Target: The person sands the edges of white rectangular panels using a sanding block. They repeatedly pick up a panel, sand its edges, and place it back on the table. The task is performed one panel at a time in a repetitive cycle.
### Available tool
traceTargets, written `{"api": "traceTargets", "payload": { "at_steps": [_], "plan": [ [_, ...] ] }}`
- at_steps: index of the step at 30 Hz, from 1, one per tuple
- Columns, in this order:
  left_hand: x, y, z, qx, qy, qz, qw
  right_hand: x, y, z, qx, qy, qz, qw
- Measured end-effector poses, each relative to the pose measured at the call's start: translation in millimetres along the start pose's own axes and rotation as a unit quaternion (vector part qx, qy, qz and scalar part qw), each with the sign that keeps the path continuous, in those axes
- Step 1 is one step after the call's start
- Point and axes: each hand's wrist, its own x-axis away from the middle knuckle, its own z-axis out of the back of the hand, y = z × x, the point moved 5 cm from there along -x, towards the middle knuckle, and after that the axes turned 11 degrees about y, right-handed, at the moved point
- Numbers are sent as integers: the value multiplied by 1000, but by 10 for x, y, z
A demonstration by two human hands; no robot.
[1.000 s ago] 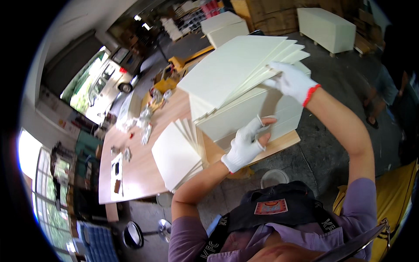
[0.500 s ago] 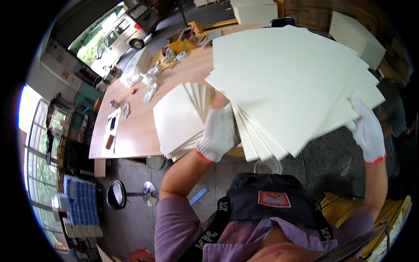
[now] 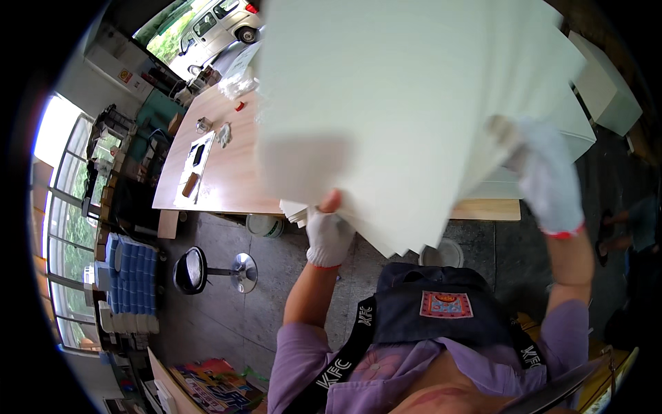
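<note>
Fanned white sheets (image 3: 372, 103), stiff and board-like, are raised in front of me and fill the upper middle. Under their lower left edge my left hand (image 3: 331, 234), in a white knit glove with a bare thumb tip, grips them, thumb on top. My right hand (image 3: 548, 176), gloved the same way with a red cuff, is at the fan's right edge. It is smeared by motion, but its fingers look closed on that edge. Behind my left hand, corners of a smaller white stack (image 3: 293, 210) show; the raised sheets hide the rest.
A wood-topped table (image 3: 227, 172) stands ahead, bearing a white tray with a dark item (image 3: 196, 162), a crumpled glove (image 3: 224, 134) and a small metal pot (image 3: 203, 125). Buckets (image 3: 265, 225) and a round stool (image 3: 189, 270) are on the floor. A large white block (image 3: 607, 83) stands far right.
The sheets have risen closer to me and turned more upright, their fan narrower. My left hand has shifted to their lower left corner. My right hand has moved inward along the right edge.
</note>
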Motion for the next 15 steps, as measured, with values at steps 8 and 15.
{"api": "traceTargets", "payload": {
  "at_steps": [8,15],
  "plan": [
    [-640,271,758,36,59,-157,985,6,1670,-2066,10,-87,-174,981],
    [-1551,-794,2310,34,300,-29,953,-34,3859,-2225,-4,18,-376,926]
  ]
}}
